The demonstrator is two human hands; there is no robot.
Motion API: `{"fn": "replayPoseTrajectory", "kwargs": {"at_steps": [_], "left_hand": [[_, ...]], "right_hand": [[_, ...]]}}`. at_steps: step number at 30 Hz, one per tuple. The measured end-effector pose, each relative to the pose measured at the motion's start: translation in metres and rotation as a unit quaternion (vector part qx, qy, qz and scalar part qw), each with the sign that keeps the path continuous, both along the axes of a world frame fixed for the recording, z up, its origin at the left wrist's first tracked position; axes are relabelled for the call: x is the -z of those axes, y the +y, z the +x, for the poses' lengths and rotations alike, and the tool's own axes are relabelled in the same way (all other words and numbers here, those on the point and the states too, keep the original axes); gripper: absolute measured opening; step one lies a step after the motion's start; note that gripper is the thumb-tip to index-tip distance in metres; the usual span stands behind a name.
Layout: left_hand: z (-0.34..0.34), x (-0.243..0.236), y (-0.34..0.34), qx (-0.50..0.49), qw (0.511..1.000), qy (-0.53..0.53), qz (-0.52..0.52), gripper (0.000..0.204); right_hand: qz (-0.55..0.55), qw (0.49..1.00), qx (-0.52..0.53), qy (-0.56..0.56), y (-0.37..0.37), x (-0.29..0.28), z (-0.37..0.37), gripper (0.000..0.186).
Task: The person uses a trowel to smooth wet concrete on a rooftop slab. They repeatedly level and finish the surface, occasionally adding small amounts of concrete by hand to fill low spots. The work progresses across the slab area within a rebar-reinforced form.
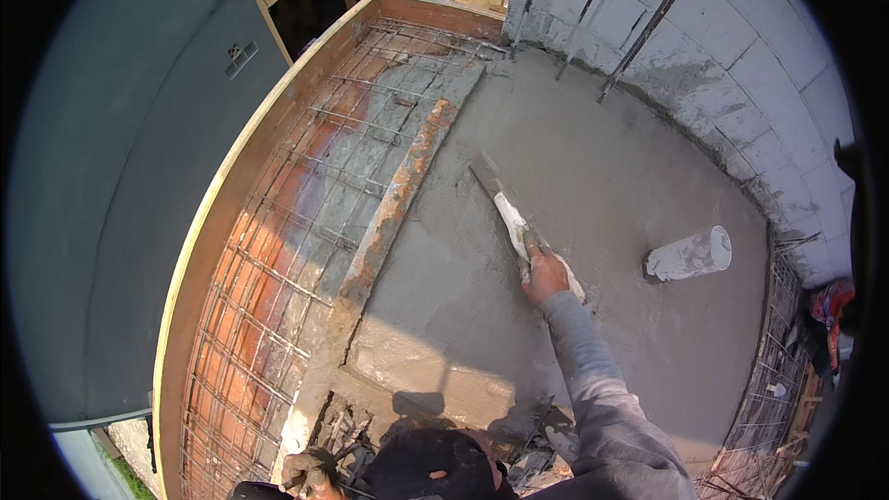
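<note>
My right hand (pixel 546 278) is closed round a long, narrow trowel (pixel 508 216) smeared with pale cement. Its grey far end rests on the wet concrete (pixel 602 176), which looks mostly smooth. Low in the picture, my left hand (pixel 310 472), coated in grey, has its fingers curled beside the near end of a rough, cement-crusted wooden strip (pixel 398 194). What it grips there is hard to make out. That strip runs along the left edge of the wet concrete.
Left of the strip lies a rebar grid (pixel 269 268) inside a raised board form (pixel 199 222). A white pipe (pixel 690 255) sticks up from the concrete at right. Steel bars (pixel 653 23) rise near the block wall (pixel 741 46). Rubble (pixel 347 426) lies close to me.
</note>
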State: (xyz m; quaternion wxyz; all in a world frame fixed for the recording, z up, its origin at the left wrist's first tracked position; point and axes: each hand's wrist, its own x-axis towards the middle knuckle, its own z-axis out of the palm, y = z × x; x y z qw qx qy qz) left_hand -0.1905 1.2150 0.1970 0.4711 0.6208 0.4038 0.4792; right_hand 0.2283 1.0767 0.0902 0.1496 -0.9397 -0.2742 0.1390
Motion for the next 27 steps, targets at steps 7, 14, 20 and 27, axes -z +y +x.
{"fn": "replayPoseTrajectory", "kwargs": {"at_steps": [7, 14, 20, 27], "left_hand": [[-0.054, 0.033, 0.009, 0.029, 0.999, 0.031, -0.007, 0.041], [-0.076, 0.055, 0.013, -0.023, 0.997, 0.017, -0.067, 0.051], [-0.075, 0.047, 0.011, 0.074, 0.997, 0.019, 0.008, 0.043], [-0.032, 0.029, 0.017, 0.025, 0.999, 0.014, -0.044, 0.028]], "right_hand": [[0.134, 0.987, 0.074, 0.040, 0.008, 0.030, 0.032, 0.054], [0.202, 0.955, 0.205, 0.075, 0.099, 0.072, 0.081, 0.052], [0.225, 0.949, 0.222, 0.007, 0.048, 0.088, 0.026, 0.055], [0.274, 0.951, 0.116, 0.086, -0.015, 0.055, 0.011, 0.054]]}}
